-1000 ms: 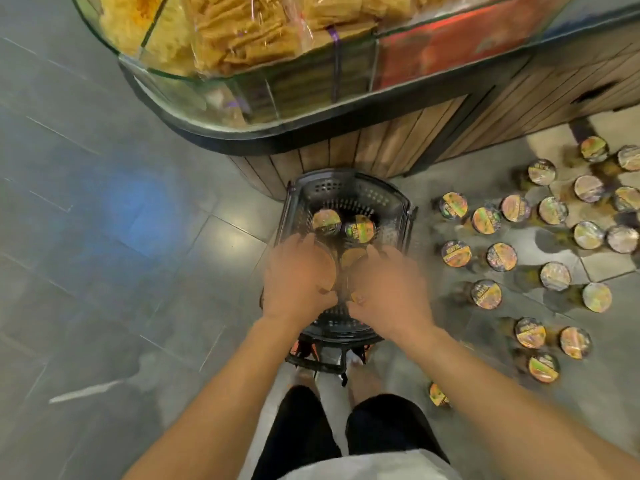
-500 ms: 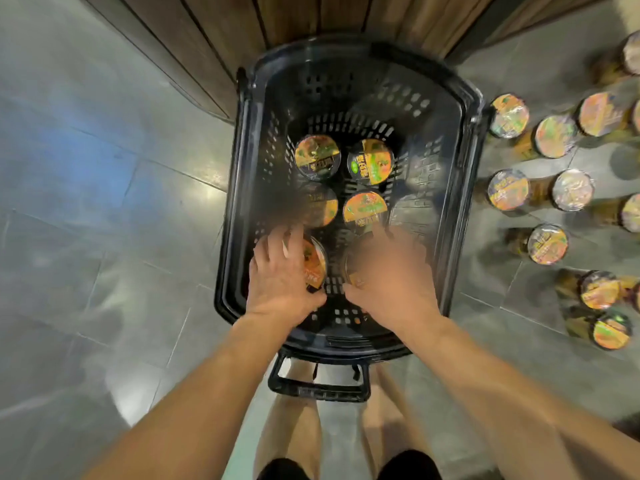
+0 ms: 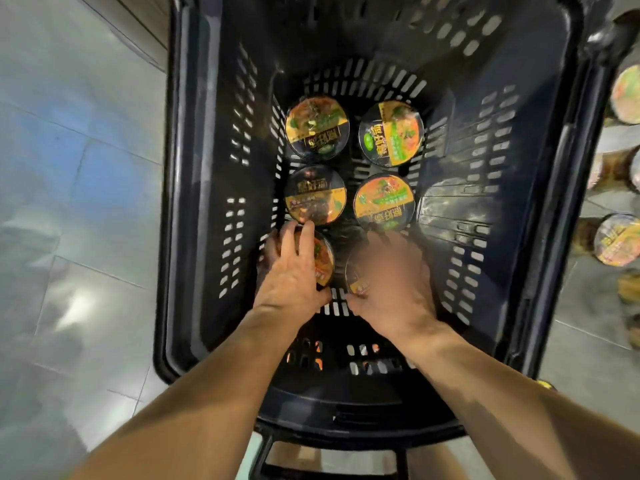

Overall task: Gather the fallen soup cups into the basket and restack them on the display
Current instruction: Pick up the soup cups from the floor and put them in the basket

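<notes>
- Head view: I am reaching both bare arms down into the dark slotted basket (image 3: 540, 140), which is standing on the grey tiled floor (image 3: 86, 202).
- My left hand (image 3: 294, 271) is grasping the near-left cup (image 3: 323, 261). The fingers are spreading over its lid and curling past the far rim, and the thumb is lying at the near side.
- My right hand (image 3: 391, 282) is lying over the near-right cup (image 3: 355, 278), hiding most of it. The hand is blurred, so I cannot tell whether its fingers are clamping the cup or only resting on it.
- Four more cups are standing upright on the basket bottom in two rows of two beyond my hands: the middle-left cup (image 3: 315, 195), the middle-right cup (image 3: 384, 200), the far-left cup (image 3: 317, 126) and the far-right cup (image 3: 391, 133). My left fingertips are nearly touching the middle-left cup.
- With the two under my hands, the cups are forming two columns of three, close together.
- Outside the basket, loose cups (image 3: 616, 239) are sitting on the floor along the right edge of the view.
</notes>
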`<move>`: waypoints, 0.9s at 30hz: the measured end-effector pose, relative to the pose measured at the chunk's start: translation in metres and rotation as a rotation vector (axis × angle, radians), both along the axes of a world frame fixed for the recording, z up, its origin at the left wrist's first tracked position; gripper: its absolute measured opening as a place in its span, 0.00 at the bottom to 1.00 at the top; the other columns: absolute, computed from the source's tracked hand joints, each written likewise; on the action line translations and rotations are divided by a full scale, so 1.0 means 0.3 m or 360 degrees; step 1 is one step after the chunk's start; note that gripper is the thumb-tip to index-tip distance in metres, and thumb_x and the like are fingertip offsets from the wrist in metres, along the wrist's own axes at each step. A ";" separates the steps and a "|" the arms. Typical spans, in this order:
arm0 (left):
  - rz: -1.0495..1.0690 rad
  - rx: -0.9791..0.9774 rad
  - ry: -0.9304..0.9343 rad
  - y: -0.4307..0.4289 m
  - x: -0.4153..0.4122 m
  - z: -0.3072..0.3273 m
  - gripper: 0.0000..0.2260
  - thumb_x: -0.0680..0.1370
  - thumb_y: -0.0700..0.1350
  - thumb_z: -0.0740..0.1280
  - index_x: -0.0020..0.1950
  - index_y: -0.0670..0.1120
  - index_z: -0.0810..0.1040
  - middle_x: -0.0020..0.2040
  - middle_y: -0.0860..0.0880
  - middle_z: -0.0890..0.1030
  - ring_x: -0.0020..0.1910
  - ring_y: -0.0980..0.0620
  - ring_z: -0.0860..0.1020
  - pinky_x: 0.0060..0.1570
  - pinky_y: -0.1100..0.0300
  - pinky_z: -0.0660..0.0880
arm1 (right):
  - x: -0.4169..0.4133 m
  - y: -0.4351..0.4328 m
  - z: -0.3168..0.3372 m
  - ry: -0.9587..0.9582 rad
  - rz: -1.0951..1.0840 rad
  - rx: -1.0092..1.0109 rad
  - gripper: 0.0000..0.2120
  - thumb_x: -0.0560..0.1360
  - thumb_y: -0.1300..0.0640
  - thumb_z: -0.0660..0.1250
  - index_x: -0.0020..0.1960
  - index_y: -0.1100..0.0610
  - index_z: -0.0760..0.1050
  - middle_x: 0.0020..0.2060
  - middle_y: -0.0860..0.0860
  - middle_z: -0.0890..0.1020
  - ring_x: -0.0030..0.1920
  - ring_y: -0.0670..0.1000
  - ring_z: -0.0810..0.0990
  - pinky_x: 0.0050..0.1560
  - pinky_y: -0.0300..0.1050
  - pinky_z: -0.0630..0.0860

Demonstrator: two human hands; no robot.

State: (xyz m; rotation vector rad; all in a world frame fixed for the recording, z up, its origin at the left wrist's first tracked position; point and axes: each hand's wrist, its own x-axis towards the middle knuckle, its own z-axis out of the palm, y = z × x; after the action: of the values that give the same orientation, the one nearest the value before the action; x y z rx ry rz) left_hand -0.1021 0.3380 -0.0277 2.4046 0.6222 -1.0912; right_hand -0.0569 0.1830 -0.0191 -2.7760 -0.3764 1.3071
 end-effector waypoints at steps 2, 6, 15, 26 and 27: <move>-0.0019 0.0000 0.0049 -0.009 0.004 -0.048 0.54 0.73 0.54 0.77 0.82 0.52 0.39 0.82 0.51 0.41 0.81 0.44 0.41 0.80 0.43 0.48 | -0.006 0.006 -0.051 0.0043 0.0010 -0.0014 0.54 0.72 0.41 0.76 0.83 0.49 0.42 0.78 0.52 0.43 0.79 0.61 0.48 0.80 0.60 0.53; -0.0027 0.0017 0.0092 -0.018 -0.018 -0.139 0.54 0.72 0.53 0.78 0.82 0.54 0.39 0.83 0.50 0.38 0.82 0.40 0.38 0.80 0.41 0.47 | -0.034 -0.002 -0.146 0.0024 0.0104 -0.0032 0.53 0.74 0.44 0.76 0.83 0.51 0.41 0.80 0.55 0.45 0.79 0.63 0.51 0.79 0.62 0.57; -0.0183 0.0110 0.0320 -0.040 -0.025 -0.205 0.55 0.75 0.53 0.77 0.82 0.54 0.33 0.79 0.46 0.29 0.82 0.36 0.42 0.81 0.42 0.46 | -0.050 -0.016 -0.208 0.0025 0.0210 -0.0094 0.44 0.76 0.71 0.62 0.83 0.54 0.40 0.81 0.59 0.42 0.81 0.67 0.47 0.81 0.65 0.51; -0.0310 0.0154 -0.0049 -0.008 -0.002 0.041 0.45 0.79 0.64 0.64 0.83 0.49 0.39 0.83 0.48 0.44 0.82 0.43 0.47 0.78 0.41 0.52 | 0.010 -0.023 0.030 -0.0122 0.0160 -0.0023 0.47 0.78 0.39 0.69 0.83 0.54 0.43 0.80 0.55 0.51 0.79 0.62 0.54 0.80 0.61 0.57; -0.0344 0.0181 -0.0093 -0.005 0.000 0.088 0.43 0.80 0.64 0.62 0.83 0.48 0.41 0.83 0.47 0.46 0.82 0.42 0.48 0.79 0.41 0.52 | 0.021 -0.024 0.076 -0.0118 0.0163 -0.0023 0.46 0.78 0.40 0.68 0.83 0.54 0.43 0.80 0.54 0.51 0.79 0.62 0.53 0.80 0.61 0.56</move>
State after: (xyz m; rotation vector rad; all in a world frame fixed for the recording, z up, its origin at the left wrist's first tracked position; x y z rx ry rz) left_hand -0.1022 0.3365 -0.0012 2.6409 0.4228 -1.0917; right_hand -0.0504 0.1757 0.0036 -2.8584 -0.5213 1.2338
